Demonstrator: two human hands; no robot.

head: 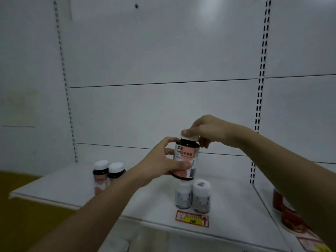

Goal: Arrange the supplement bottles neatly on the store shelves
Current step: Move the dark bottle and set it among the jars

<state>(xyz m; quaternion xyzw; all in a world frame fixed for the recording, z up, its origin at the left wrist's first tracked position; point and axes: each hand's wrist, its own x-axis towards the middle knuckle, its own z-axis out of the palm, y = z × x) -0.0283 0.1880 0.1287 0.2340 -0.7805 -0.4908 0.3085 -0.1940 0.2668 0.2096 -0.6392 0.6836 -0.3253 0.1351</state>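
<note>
A dark supplement bottle (185,159) with a white cap and pinkish label is held upright above the white shelf (227,211), over two white bottles (192,196) standing near the front edge. The left hand (160,164) wraps its body, thumb across the label; the right hand (205,130) pinches the cap from above. It looks rigid, light and smooth, so the side grip around the body seems the surest hold. To the left stand two matching dark bottles (108,174); a red price tag (192,218) marks the near edge, and red jars (287,211) sit at far right.
</note>
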